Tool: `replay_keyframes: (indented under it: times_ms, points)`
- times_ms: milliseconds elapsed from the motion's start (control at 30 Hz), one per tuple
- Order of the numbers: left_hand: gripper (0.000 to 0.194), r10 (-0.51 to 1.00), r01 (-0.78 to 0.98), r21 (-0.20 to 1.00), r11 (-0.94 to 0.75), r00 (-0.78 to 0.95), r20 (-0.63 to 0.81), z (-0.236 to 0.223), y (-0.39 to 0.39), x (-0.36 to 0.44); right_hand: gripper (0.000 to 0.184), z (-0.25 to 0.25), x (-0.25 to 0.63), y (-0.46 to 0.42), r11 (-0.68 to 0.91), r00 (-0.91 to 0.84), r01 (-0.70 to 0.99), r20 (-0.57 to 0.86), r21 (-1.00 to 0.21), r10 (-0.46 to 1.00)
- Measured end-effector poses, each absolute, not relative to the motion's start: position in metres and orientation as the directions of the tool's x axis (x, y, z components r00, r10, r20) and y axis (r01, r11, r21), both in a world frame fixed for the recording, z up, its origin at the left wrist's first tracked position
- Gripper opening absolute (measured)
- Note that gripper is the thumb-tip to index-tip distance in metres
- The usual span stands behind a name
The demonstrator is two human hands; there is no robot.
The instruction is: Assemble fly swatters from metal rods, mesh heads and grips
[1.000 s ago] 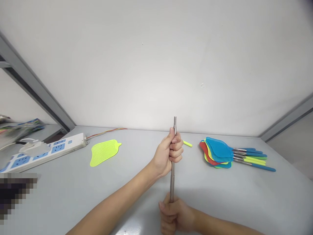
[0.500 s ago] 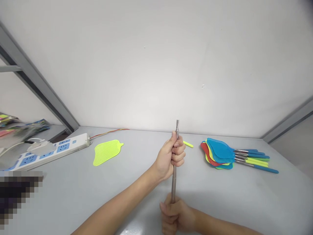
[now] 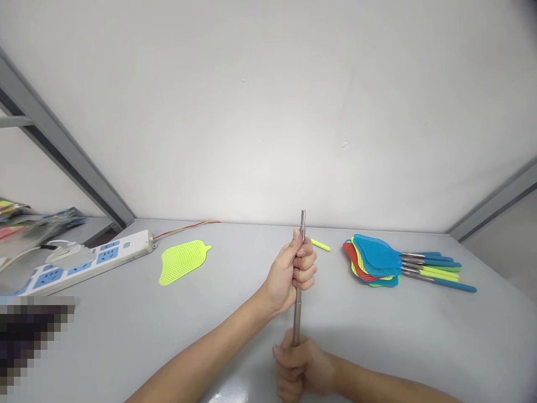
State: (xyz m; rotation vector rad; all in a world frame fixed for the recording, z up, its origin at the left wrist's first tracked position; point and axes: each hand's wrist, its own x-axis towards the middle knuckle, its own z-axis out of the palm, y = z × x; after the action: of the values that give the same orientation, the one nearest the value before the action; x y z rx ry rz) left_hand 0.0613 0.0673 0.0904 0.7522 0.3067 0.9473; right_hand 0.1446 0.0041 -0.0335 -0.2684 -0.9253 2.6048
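Observation:
A metal telescopic rod [image 3: 297, 316] stands almost upright in front of me, with a narrower tip pointing up. My left hand [image 3: 291, 271] is wrapped round its upper part, the thumb lying along the metal. Below it, my right hand [image 3: 300, 366] is closed round the rod's lower end, which the fingers hide. Behind my left hand lies a yellow-green grip [image 3: 321, 245], partly covered. A yellow-green perforated fly swatter head [image 3: 184, 261] rests flat on the table to the left. To the right is a pile of fly swatters [image 3: 377, 260] with blue, red and yellow-green heads.
A white power strip [image 3: 121, 252] with plugs and a cable lies at the left on the grey table [image 3: 210, 330]. A thin coloured cord [image 3: 188, 226] runs along the wall [image 3: 268, 112]. Packaged items [image 3: 59, 221] lie beyond the metal frame post [image 3: 71, 143].
Both hands keep their hold on the rod, barely moving. The view has shifted slightly, and the rod's tip sits a little lower in it.

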Motion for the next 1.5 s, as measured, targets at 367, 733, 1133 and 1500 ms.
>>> replay_keyframes:
  times_ms: [367,733,1133,1500]
  points:
    - [0.041,0.818,-0.595,0.724,0.348,0.57,0.076,0.09,0.059,0.061,0.052,-0.031,0.144,0.005,-0.7,-0.916,-0.281,-0.034,-0.657,0.4]
    - [0.04,0.807,-0.606,0.712,0.353,0.583,0.096,0.089,0.057,0.062,0.053,-0.027,0.145,0.003,-0.686,-0.912,-0.272,-0.048,-0.675,0.408]
    - [0.04,0.81,-0.597,0.72,0.353,0.58,0.085,0.086,0.053,0.061,0.054,-0.022,0.144,0.003,-0.689,-0.914,-0.244,-0.075,-0.683,0.398]
    - [0.041,0.818,-0.547,0.776,0.314,0.571,0.071,0.082,0.051,0.059,0.053,-0.023,0.145,0.005,-0.695,-0.917,-0.24,-0.076,-0.678,0.391]
